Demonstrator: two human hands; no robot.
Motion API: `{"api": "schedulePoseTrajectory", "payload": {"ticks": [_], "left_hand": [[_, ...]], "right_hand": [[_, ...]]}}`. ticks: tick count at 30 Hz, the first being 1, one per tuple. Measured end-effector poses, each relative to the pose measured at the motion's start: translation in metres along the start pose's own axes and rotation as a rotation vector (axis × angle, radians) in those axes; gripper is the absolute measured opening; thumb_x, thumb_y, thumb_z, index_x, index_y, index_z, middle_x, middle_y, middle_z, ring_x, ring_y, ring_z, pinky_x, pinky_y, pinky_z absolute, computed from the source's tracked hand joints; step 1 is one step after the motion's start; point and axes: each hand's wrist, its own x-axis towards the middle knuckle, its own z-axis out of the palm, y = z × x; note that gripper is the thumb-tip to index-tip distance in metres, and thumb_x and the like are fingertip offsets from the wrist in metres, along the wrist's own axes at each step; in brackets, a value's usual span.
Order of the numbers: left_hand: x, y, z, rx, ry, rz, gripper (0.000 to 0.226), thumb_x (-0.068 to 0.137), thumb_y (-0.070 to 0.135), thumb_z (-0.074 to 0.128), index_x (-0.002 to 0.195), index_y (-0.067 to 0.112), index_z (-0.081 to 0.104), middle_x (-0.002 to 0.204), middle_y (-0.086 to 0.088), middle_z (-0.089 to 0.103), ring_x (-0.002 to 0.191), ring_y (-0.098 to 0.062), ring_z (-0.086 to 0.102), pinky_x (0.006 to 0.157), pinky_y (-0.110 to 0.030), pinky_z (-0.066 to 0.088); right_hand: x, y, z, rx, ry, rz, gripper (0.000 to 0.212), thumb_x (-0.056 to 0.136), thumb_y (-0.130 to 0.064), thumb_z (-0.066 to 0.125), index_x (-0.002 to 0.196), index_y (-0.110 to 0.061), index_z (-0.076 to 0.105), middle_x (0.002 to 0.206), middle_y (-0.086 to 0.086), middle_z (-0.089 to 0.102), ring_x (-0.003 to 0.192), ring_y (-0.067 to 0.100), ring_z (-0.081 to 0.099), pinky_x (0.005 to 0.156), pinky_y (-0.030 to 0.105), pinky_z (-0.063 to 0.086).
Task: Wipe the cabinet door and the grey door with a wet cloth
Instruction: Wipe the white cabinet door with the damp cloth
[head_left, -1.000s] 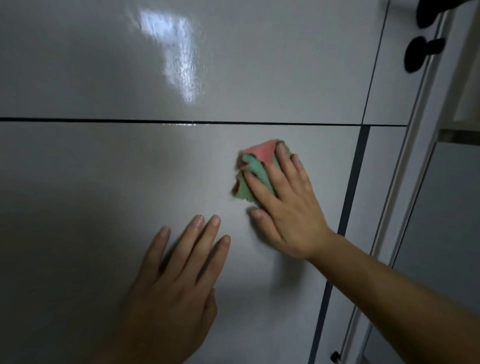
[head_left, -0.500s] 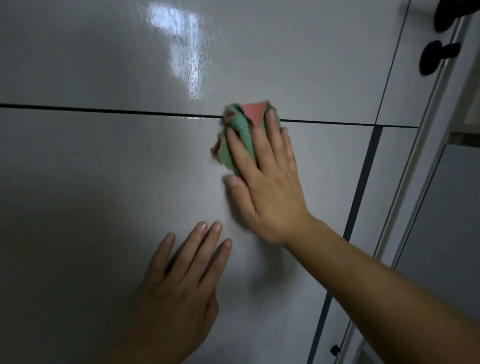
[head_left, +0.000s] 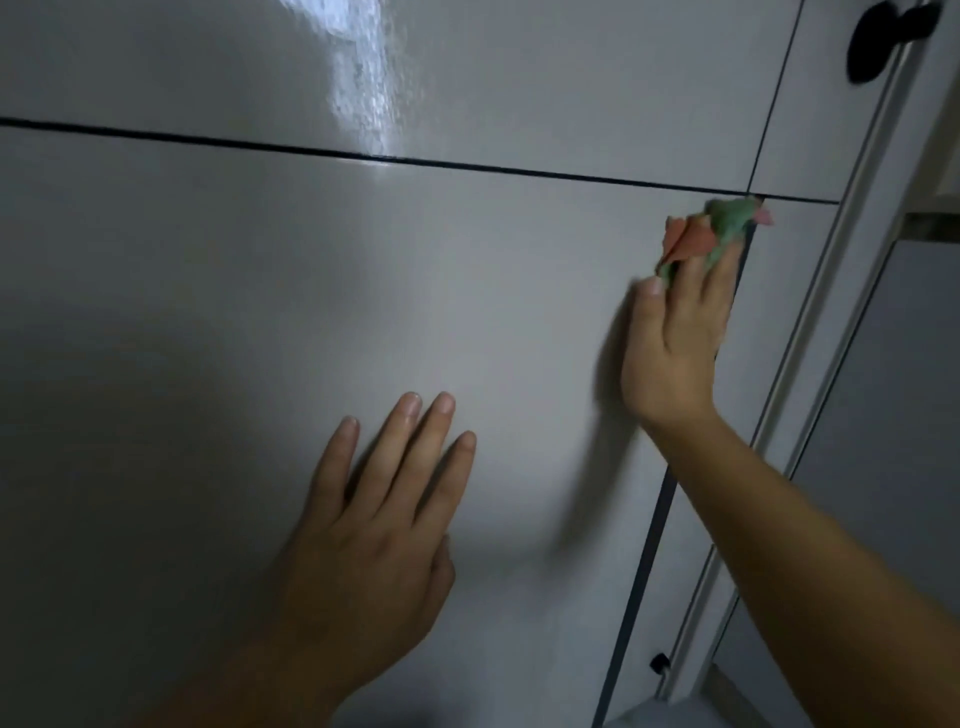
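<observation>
- The glossy pale cabinet door (head_left: 260, 291) fills the left and middle of the view; a thin dark seam (head_left: 311, 149) runs across it, dividing it from the panel above.
- A bright streak of reflected light (head_left: 363, 78) lies on the upper panel, ending at the seam.
- The left hand (head_left: 374, 525) lies flat on the cabinet door low in the middle, fingers spread and straight, holding nothing.
- The right hand (head_left: 675, 343) is up near the door's right edge, fingers pressed over a bunched wet cloth (head_left: 701, 234), green and pink-orange, held against the surface just under the seam. The hand and cloth are blurred.
- A dark vertical gap (head_left: 644, 545) marks the right edge of the door; the right hand and forearm cover part of it.
- Right of the gap stands a narrow pale panel, then a light frame strip (head_left: 810, 338) running up at a slant.
- A black knob (head_left: 883, 36) shows in the upper right corner.
- The grey door (head_left: 893, 389) is at far right, beyond the frame, untouched by either hand.
- No writing or label can be read anywhere.
</observation>
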Motion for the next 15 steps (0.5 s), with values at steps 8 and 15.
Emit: {"api": "schedulePoseTrajectory", "payload": {"ticks": [8, 15], "left_hand": [[-0.012, 0.014, 0.011, 0.027, -0.069, 0.071, 0.079, 0.080, 0.034, 0.063, 0.153, 0.010, 0.044, 0.168, -0.017, 0.021, 0.155, -0.036, 0.021, 0.123, -0.061, 0.014], [-0.017, 0.027, 0.033, 0.075, -0.038, 0.076, 0.076, 0.084, 0.035, 0.054, 0.155, 0.009, 0.040, 0.169, -0.016, 0.017, 0.157, -0.035, 0.017, 0.124, -0.060, 0.008]], "right_hand": [[-0.151, 0.023, 0.022, -0.259, -0.337, -0.517, 0.070, 0.104, -0.050, 0.032, 0.159, -0.012, 0.015, 0.165, 0.020, 0.006, 0.155, 0.044, 0.001, 0.125, 0.055, 0.002], [-0.095, 0.079, 0.015, 0.030, 0.065, 0.007, 0.064, 0.106, -0.027, 0.029, 0.158, -0.003, -0.001, 0.164, 0.032, -0.004, 0.155, 0.045, 0.002, 0.121, 0.067, 0.012]]}}
